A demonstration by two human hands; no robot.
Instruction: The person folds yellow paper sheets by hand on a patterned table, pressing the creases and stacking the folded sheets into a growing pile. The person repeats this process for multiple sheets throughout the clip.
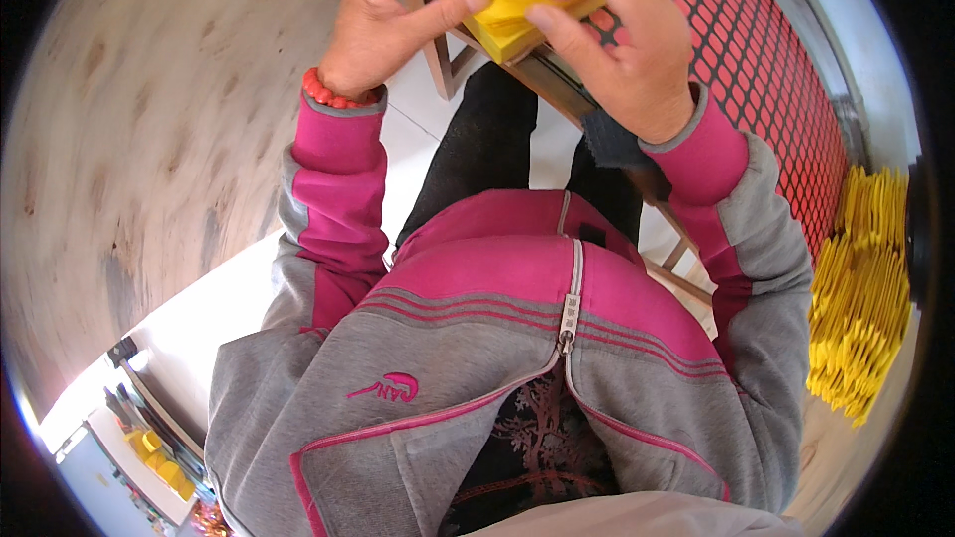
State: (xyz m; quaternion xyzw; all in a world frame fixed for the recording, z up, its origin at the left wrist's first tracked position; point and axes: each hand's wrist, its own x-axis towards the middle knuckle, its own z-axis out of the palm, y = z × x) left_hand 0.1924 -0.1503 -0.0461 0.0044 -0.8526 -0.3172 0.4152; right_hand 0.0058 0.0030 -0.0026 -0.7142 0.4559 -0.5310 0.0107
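Nearest is the person's own grey and pink zip jacket (517, 338), open at the bottom over a dark patterned top. Dark trousers (487, 149) run away from it toward a wooden stool frame (448, 60) on pale floor tiles. To the right, a loose heap of yellow sheets (860, 308) lies near a red mesh panel (766, 70). To the left spreads a broad pale wood-grain worktop (129, 139). Farther off, the left hand (393, 15), with a red bead bracelet (333, 92) at the wrist, is curled around the left edge of a stack of yellow sheets (512, 15), thumb pressed on its near side. The right hand (617, 35) is closed over the stack's right part, fingers on top and thumb beneath the near edge. The stack is up between both hands, at the far middle.
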